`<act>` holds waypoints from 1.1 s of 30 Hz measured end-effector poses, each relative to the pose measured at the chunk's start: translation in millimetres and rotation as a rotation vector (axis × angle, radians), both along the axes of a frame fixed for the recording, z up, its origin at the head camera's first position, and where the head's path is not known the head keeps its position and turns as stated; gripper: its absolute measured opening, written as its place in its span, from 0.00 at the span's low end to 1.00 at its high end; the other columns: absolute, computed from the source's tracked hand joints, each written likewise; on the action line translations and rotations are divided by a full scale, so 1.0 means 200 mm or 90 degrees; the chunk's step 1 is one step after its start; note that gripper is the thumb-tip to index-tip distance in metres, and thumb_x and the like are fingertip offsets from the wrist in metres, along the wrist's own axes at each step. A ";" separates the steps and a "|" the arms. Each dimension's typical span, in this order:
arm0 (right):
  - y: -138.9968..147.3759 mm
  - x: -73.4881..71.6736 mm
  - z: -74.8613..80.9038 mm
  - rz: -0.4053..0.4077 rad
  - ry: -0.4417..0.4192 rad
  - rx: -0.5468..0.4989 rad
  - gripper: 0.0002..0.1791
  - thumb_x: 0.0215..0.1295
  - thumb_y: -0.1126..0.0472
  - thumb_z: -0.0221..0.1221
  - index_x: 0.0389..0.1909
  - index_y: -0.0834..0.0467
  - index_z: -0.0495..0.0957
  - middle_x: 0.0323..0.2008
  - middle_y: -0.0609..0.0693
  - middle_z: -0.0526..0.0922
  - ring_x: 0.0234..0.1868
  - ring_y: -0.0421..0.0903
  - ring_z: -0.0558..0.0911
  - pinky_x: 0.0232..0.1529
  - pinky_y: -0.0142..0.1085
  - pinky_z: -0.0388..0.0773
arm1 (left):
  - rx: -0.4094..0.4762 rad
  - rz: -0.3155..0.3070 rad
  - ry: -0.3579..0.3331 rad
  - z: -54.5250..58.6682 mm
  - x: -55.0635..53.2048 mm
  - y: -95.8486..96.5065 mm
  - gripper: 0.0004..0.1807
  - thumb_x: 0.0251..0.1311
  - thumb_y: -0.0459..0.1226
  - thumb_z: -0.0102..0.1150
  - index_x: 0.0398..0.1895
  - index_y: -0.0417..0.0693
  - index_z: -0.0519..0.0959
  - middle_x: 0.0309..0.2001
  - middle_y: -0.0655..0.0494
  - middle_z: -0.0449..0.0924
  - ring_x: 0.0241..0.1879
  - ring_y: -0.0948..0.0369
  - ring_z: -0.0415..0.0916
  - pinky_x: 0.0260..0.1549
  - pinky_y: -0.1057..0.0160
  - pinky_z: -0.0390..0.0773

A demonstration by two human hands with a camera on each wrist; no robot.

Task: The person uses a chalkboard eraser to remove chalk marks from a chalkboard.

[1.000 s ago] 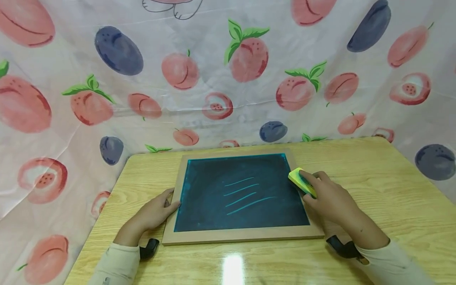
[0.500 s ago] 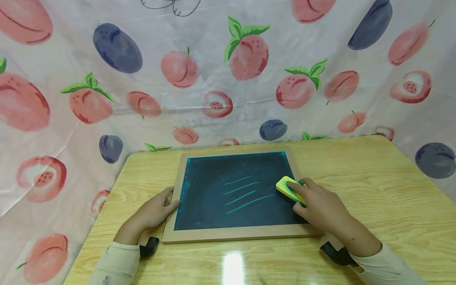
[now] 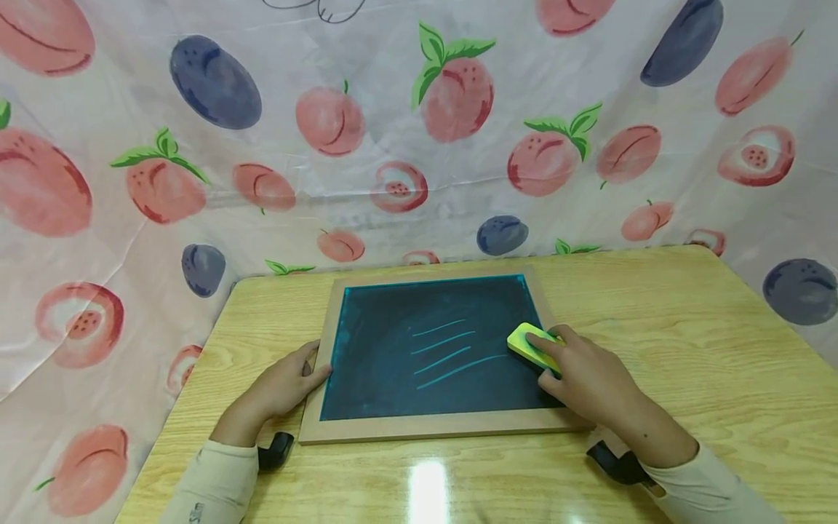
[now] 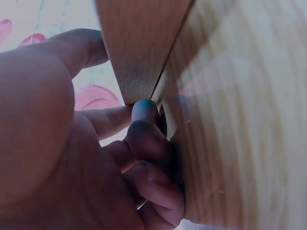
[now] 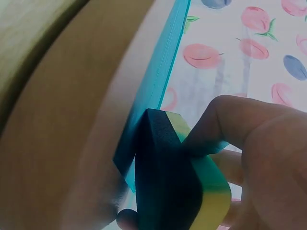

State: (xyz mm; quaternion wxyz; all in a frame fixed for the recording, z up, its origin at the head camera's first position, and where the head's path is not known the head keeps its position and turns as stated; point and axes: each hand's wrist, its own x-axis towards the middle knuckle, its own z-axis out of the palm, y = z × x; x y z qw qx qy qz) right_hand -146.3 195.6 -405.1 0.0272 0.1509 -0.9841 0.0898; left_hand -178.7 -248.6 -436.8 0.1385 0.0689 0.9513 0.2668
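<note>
A framed chalkboard [image 3: 393,313] lies on the table, with several blue chalk strokes across its dark middle. My left hand [image 3: 281,386] holds its left frame edge, thumb over the top. In the left wrist view the other fingers [image 4: 148,141] curl low against the wooden frame [image 4: 139,52] and the tabletop. Over the board's right side, my right hand [image 3: 592,375] grips a yellow chalkboard eraser [image 3: 524,340] with a dark underside. The right wrist view shows the eraser [image 5: 168,177] against the board's surface, between thumb and fingers. Part of it is hidden by the hand.
The board rests on a light wood-grain table [image 3: 687,313]. Behind and to the sides hangs a white cloth [image 3: 419,73] printed with peaches and dark plums. Black wrist straps [image 3: 618,464] sit near both sleeves.
My right hand has carried the eraser left and slightly toward me, from the right frame edge onto the dark surface, and then held there. The left hand and chalk strokes look unchanged.
</note>
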 end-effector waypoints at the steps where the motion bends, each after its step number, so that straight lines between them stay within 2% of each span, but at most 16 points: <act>1: 0.00 0.00 0.00 0.000 -0.003 -0.002 0.31 0.54 0.54 0.59 0.62 0.48 0.69 0.54 0.61 0.71 0.44 0.55 0.77 0.32 0.45 0.76 | 0.000 0.000 -0.001 0.00 0.00 0.00 0.40 0.63 0.59 0.42 0.71 0.46 0.51 0.41 0.51 0.73 0.54 0.56 0.67 0.53 0.50 0.67; 4: 0.00 -0.01 0.00 0.001 -0.007 -0.005 0.31 0.53 0.55 0.59 0.62 0.47 0.69 0.55 0.60 0.70 0.45 0.54 0.76 0.33 0.45 0.76 | -0.011 0.002 0.003 0.01 0.00 0.00 0.40 0.63 0.59 0.42 0.71 0.46 0.52 0.30 0.56 0.66 0.48 0.57 0.67 0.50 0.52 0.68; 9: -0.01 -0.02 0.01 0.003 -0.007 -0.003 0.31 0.53 0.55 0.59 0.62 0.47 0.69 0.55 0.60 0.70 0.45 0.55 0.76 0.33 0.46 0.76 | -0.012 0.007 0.005 0.03 0.00 0.01 0.40 0.63 0.59 0.43 0.71 0.45 0.51 0.32 0.55 0.68 0.48 0.57 0.67 0.52 0.51 0.68; 11: -0.01 -0.02 0.01 0.004 -0.007 -0.003 0.31 0.53 0.55 0.58 0.62 0.48 0.69 0.55 0.61 0.69 0.45 0.55 0.76 0.33 0.46 0.76 | -0.015 0.007 -0.001 0.03 0.00 0.01 0.41 0.63 0.59 0.42 0.71 0.45 0.50 0.30 0.54 0.66 0.47 0.57 0.66 0.49 0.53 0.67; 15: -0.01 -0.01 0.01 0.003 -0.006 -0.004 0.31 0.54 0.55 0.58 0.62 0.48 0.69 0.56 0.62 0.69 0.46 0.57 0.76 0.36 0.48 0.76 | -0.013 0.009 0.001 0.02 0.00 0.00 0.40 0.63 0.59 0.43 0.71 0.46 0.51 0.39 0.53 0.70 0.49 0.57 0.67 0.50 0.52 0.68; 18: -0.02 -0.01 0.01 0.003 -0.002 0.004 0.31 0.54 0.54 0.59 0.62 0.48 0.69 0.57 0.62 0.69 0.47 0.58 0.76 0.38 0.50 0.76 | -0.012 0.008 0.003 0.01 0.00 0.00 0.39 0.63 0.58 0.43 0.70 0.46 0.52 0.36 0.53 0.69 0.49 0.57 0.67 0.49 0.53 0.68; 21: -0.02 0.00 0.00 0.007 0.005 0.016 0.30 0.55 0.54 0.59 0.62 0.49 0.70 0.56 0.63 0.69 0.46 0.58 0.77 0.37 0.51 0.75 | -0.012 0.005 0.004 0.01 0.00 0.00 0.38 0.63 0.58 0.43 0.70 0.46 0.53 0.28 0.55 0.63 0.46 0.57 0.66 0.46 0.55 0.67; 23: -0.03 0.00 0.00 0.007 0.008 0.022 0.30 0.54 0.53 0.59 0.62 0.49 0.70 0.56 0.63 0.70 0.46 0.58 0.77 0.37 0.51 0.75 | -0.012 0.004 0.003 0.01 0.00 0.00 0.39 0.63 0.58 0.43 0.70 0.46 0.53 0.27 0.55 0.61 0.47 0.57 0.66 0.46 0.56 0.67; 25: -0.03 0.01 0.00 0.007 0.008 0.022 0.30 0.55 0.54 0.59 0.62 0.48 0.70 0.57 0.64 0.69 0.47 0.60 0.77 0.39 0.52 0.75 | -0.006 0.002 0.005 0.00 0.00 0.00 0.39 0.63 0.58 0.43 0.71 0.46 0.52 0.34 0.53 0.69 0.51 0.56 0.67 0.50 0.53 0.67; 27: -0.04 0.01 0.00 0.006 0.007 0.020 0.30 0.54 0.54 0.59 0.61 0.48 0.70 0.57 0.64 0.69 0.48 0.61 0.76 0.40 0.53 0.74 | 0.004 0.000 0.004 0.00 0.00 0.00 0.40 0.63 0.59 0.43 0.71 0.45 0.51 0.48 0.48 0.72 0.57 0.54 0.66 0.54 0.49 0.67; 30: -0.05 0.02 0.00 0.011 0.006 0.018 0.29 0.55 0.54 0.59 0.61 0.48 0.70 0.58 0.64 0.69 0.48 0.61 0.77 0.41 0.53 0.74 | 0.012 -0.005 0.004 0.00 0.01 0.00 0.41 0.63 0.59 0.42 0.71 0.45 0.50 0.65 0.44 0.62 0.65 0.49 0.60 0.58 0.45 0.63; 33: -0.06 0.03 -0.01 0.024 0.014 0.018 0.29 0.55 0.54 0.59 0.61 0.48 0.71 0.57 0.63 0.69 0.47 0.59 0.77 0.39 0.52 0.75 | 0.011 -0.007 0.006 0.00 0.01 0.00 0.41 0.63 0.59 0.42 0.71 0.45 0.49 0.66 0.44 0.60 0.65 0.48 0.59 0.58 0.45 0.63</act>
